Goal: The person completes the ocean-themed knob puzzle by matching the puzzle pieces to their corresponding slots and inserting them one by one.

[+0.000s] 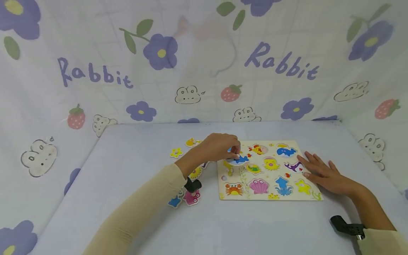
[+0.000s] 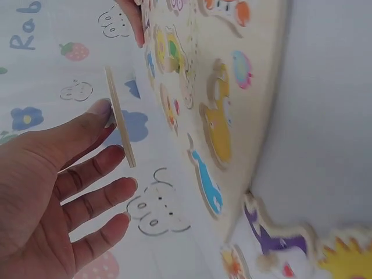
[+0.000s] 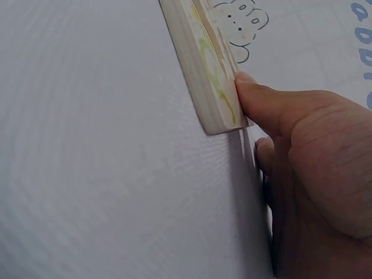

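My left hand [image 1: 218, 147] pinches a blue dolphin-like puzzle piece [image 1: 239, 160] between thumb and index finger, above the upper left part of a wooden puzzle board [image 1: 210, 198]-free table. In the left wrist view the piece [image 2: 121, 119] appears edge-on, apart from the board [image 2: 264, 87], and the other fingers extend loosely. My right hand [image 1: 328, 177] lies at the board's right edge with fairly straight fingers. In the right wrist view its thumb [image 3: 256, 96] touches the board's edge [image 3: 200, 87]. The board shows printed sea animals, among them a crab [image 1: 234, 189] and a pink shell [image 1: 259, 186].
Left of the board lie several loose pieces, including a yellow star [image 1: 176, 152], a pink shell piece [image 1: 192, 197] and a blue piece [image 1: 175, 202]. My left forearm partly covers them. A patterned cloth [image 1: 197, 71] hangs behind the white table [image 1: 242, 226].
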A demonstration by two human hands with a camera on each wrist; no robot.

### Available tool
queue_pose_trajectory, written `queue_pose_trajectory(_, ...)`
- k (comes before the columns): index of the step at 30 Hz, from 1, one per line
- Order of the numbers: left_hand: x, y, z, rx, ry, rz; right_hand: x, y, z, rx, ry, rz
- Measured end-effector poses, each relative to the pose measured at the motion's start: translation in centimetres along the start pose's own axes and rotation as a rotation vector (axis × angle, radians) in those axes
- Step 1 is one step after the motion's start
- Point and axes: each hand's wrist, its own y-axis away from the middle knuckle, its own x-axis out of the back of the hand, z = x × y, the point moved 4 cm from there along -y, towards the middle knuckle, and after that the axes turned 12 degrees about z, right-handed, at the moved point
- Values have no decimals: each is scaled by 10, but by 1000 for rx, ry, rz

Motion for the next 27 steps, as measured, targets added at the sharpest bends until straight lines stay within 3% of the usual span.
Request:
queue_pose_trajectory(7,-13,-32,14,-16,-11,13,0,-1,-5,4,-14,3)
queue_pose_trajectory(20,-43,-89,42,86,20,26,2,4,1,-2,-3,9)
queue_pose_trajectory(27,-56,-111,50,111,4,64,1,4,2,-23,-4,5)
